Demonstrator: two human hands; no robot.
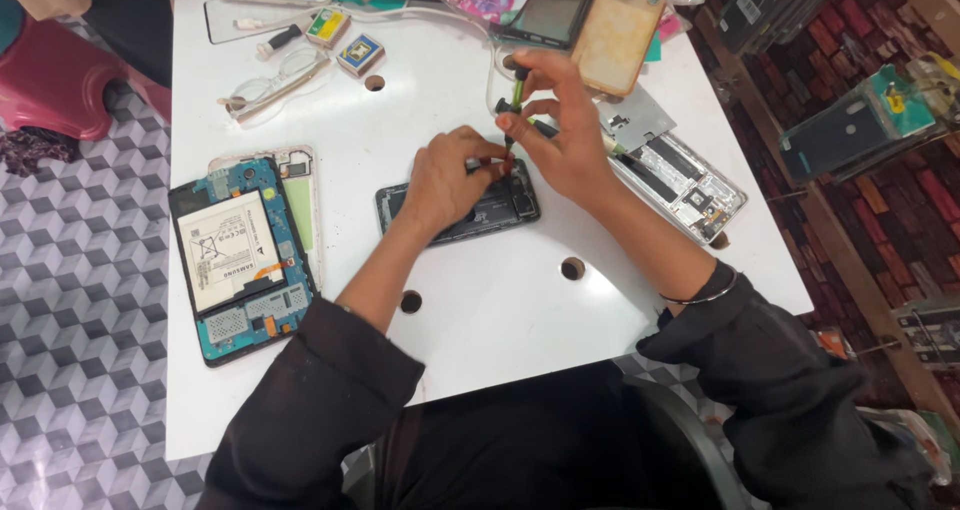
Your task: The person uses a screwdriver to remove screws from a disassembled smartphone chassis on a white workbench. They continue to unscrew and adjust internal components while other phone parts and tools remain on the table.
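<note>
Opened dark phone (458,210) lies flat mid-table on the white table (520,310), long side running left-right. Left hand (452,178) rests on top of it, fingers curled and pressed down near its right end, pinning it; whether the fingertips pinch anything small there I cannot tell. Right hand (560,135) hovers just far-right of it, wrist raised, forearm coming in from the near right, thumb and fingers pinched round a slim green-handled screwdriver (516,105) held nearly upright, tip down at the phone's right end, just beside the left fingertips. To do this well, I judge: keep the driver vertical and seated in the screw head, light downward pressure, turn with fingertips only, left hand holding the phone from sliding. Left of it an opened tablet (245,260) with white battery; far right a silver phone chassis (675,180); glasses (272,82) and two small boxes (345,42) far left.
</note>
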